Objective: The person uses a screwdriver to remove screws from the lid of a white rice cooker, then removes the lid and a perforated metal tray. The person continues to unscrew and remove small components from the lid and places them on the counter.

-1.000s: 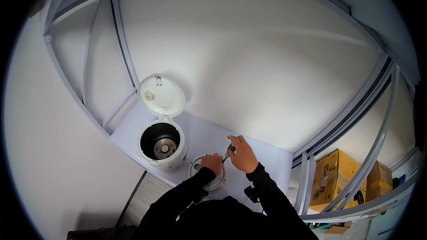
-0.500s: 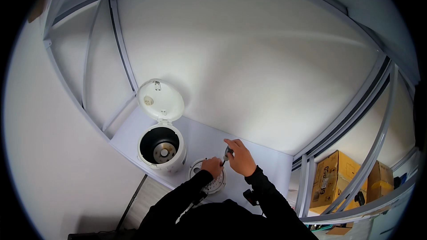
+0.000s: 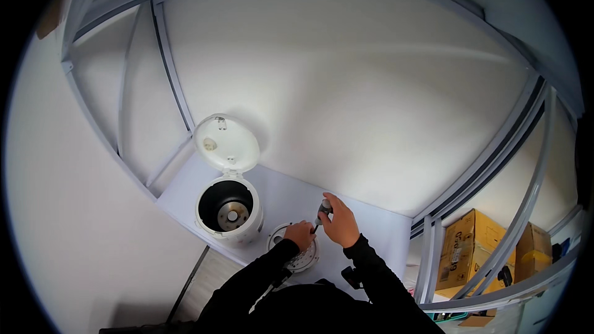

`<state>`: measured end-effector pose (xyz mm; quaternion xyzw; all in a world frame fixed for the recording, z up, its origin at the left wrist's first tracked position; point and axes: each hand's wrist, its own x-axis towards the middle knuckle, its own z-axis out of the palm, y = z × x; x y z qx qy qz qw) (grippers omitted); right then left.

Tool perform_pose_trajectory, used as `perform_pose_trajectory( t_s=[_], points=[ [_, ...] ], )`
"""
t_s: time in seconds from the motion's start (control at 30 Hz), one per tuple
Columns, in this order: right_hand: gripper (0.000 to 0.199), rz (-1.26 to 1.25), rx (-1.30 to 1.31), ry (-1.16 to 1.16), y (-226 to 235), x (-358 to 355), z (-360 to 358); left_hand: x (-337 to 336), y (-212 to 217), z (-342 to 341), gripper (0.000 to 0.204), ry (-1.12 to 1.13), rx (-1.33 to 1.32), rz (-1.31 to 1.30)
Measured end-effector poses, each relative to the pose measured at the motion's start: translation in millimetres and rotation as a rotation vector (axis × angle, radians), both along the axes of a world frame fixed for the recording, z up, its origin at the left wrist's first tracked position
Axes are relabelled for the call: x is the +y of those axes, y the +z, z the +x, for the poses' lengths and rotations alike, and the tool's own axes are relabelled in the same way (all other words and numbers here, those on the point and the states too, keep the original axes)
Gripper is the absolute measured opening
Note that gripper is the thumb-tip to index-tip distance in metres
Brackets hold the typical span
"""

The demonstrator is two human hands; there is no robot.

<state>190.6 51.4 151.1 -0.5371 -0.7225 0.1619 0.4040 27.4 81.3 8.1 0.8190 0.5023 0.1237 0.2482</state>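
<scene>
A screwdriver [image 3: 323,209] with a grey handle is in my right hand [image 3: 341,222], its fingers curled round the handle and its dark shaft slanting down to the left. Beside the shaft's lower end, my left hand [image 3: 300,235] is closed over a round white plate [image 3: 299,265] with small holes. What the left fingers pinch, and the screwdriver's tip, are hidden. To the left of the plate stands a white rice cooker [image 3: 258,211], its dark inside showing a metal heating plate [image 3: 234,215]. Its white lid [image 3: 229,143] is raised on the hinge behind it.
All this rests on a pale table [image 3: 371,222] against a white back wall [image 3: 346,99]. A grey metal frame [image 3: 173,74] surrounds it. Cardboard boxes [image 3: 464,247] stand beyond the frame at the right. A dark cable or rod [image 3: 189,281] runs along the floor at lower left.
The whole view has shifted slightly. My right fingers have changed their hold on the screwdriver, and more of its handle shows now. My left hand stays over the plate.
</scene>
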Motion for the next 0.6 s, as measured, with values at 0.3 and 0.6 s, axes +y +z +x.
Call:
perform_pose_trajectory(
  t_s=[0.3,0.6],
  points=[
    [0.050,0.076,0.138,-0.097,-5,-3,3,-2,-3,0,0.023,0.061,-0.081,0.008],
    [0.047,0.042,0.301,-0.182,-3,-10,16,-7,1,-13,0.021,-0.010,-0.283,-0.012]
  ],
)
